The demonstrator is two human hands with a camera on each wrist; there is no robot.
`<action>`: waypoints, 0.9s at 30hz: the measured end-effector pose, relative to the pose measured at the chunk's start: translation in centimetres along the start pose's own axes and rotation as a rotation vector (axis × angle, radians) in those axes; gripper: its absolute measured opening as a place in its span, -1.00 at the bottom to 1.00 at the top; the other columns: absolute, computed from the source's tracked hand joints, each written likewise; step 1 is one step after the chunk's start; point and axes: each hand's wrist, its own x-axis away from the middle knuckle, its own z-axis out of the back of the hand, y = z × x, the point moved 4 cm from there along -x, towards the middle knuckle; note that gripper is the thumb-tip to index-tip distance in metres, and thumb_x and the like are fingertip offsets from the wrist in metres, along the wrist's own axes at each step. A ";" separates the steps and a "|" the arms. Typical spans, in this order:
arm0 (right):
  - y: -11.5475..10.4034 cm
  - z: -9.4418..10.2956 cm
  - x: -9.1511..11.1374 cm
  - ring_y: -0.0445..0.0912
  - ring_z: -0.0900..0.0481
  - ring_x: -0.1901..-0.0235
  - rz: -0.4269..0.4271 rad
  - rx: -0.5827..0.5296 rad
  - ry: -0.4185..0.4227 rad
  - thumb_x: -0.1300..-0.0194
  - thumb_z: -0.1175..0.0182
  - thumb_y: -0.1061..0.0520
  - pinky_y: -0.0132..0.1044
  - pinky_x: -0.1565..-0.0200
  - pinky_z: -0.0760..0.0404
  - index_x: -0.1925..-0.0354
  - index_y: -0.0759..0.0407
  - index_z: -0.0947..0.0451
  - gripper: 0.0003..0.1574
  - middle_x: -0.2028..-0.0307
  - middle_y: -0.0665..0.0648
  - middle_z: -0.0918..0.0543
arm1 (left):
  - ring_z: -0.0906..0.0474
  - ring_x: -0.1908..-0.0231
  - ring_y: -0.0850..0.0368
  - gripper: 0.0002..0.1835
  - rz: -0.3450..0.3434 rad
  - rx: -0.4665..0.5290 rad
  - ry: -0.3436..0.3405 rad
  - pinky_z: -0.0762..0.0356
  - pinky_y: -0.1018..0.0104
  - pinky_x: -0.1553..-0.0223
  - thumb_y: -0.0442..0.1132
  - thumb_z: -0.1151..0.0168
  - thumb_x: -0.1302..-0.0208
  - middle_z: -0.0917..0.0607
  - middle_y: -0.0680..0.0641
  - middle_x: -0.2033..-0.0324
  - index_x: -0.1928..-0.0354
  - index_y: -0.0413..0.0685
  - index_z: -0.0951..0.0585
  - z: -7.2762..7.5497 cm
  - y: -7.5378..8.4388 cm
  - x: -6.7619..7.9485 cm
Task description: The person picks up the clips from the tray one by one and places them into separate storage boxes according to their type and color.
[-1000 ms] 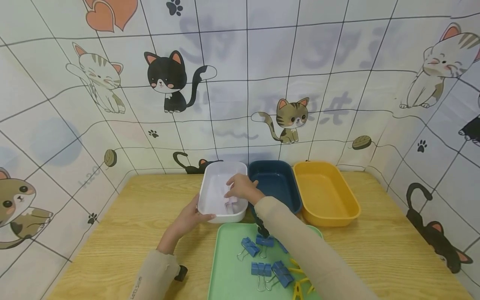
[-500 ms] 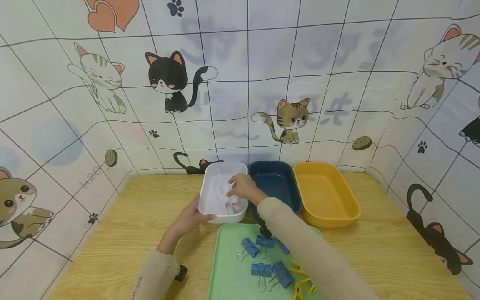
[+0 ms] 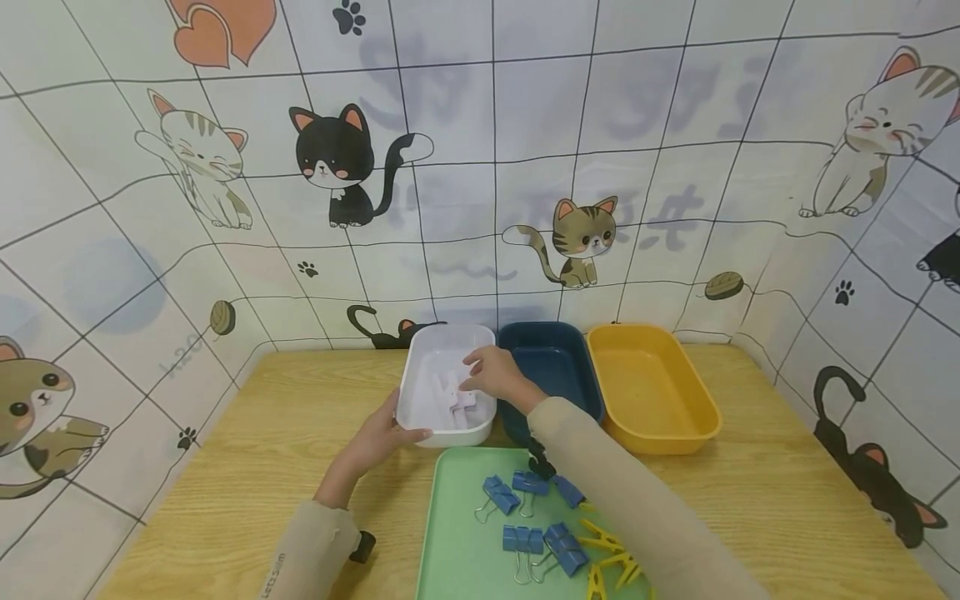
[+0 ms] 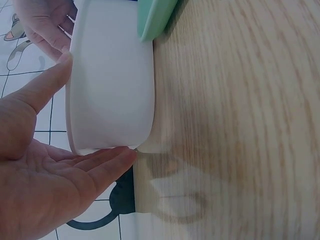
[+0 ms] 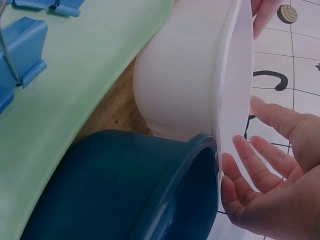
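My left hand [image 3: 377, 435] holds the white plastic bin [image 3: 422, 379] at its near left corner, thumb on the rim and fingers along the outer wall. Over the bin's right side is my right hand [image 3: 501, 375], with loosely bent fingers and nothing visible between them. In the right wrist view its fingers [image 5: 267, 165] are spread beside the white rim. Several pale pinkish-white pieces [image 3: 461, 404], perhaps clips, lie in the bin below that hand; their exact kind is unclear. Some of the bin's right rim is hidden by the right hand.
Right of the white bin stand a dark blue bin [image 3: 547, 358] and a yellow bin [image 3: 652, 383]. In front, a green tray [image 3: 457, 500] bears several blue binder clips [image 3: 522, 537] and yellow clothespins [image 3: 597, 579]. A cat-printed cloth wall [image 3: 465, 275] borders the wooden table [image 3: 300, 400].
My right hand has shifted slightly right and away from the pale pieces, leaving more of them visible. The left hand has stayed on the white bin.
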 end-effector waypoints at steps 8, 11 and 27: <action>0.3 0.3 0.7 0.06 -0.65 0.09 0.050 -0.013 0.022 -0.12 -0.48 0.18 -0.15 0.12 -0.66 -0.09 0.27 -0.63 -0.45 0.15 0.23 -0.73 | -0.31 -0.32 -0.26 -0.01 -0.001 -0.003 0.008 -0.23 -0.21 -0.31 -0.29 -0.41 -0.21 -0.34 -0.30 -0.37 -0.54 -0.20 -0.01 -0.1 -0.2 0.0; 0.3 0.4 1.1 0.08 -0.64 0.10 0.066 -0.020 0.025 -0.11 -0.48 0.18 -0.13 0.11 -0.66 -0.08 0.28 -0.64 -0.45 0.18 0.22 -0.73 | -0.33 -0.30 -0.25 -0.02 -0.013 -0.009 0.009 -0.25 -0.21 -0.30 -0.30 -0.40 -0.21 -0.35 -0.31 -0.36 -0.54 -0.21 -0.01 -0.1 -0.1 0.1; 0.5 1.3 3.5 0.08 -0.64 0.13 0.126 -0.064 0.034 -0.15 -0.45 0.18 -0.10 0.15 -0.65 -0.05 0.30 -0.65 -0.51 0.23 0.19 -0.74 | -0.39 -0.25 -0.23 -0.02 -0.002 -0.010 0.021 -0.31 -0.21 -0.26 -0.26 -0.43 -0.19 -0.42 -0.28 -0.31 -0.53 -0.21 -0.04 -0.1 -0.1 0.1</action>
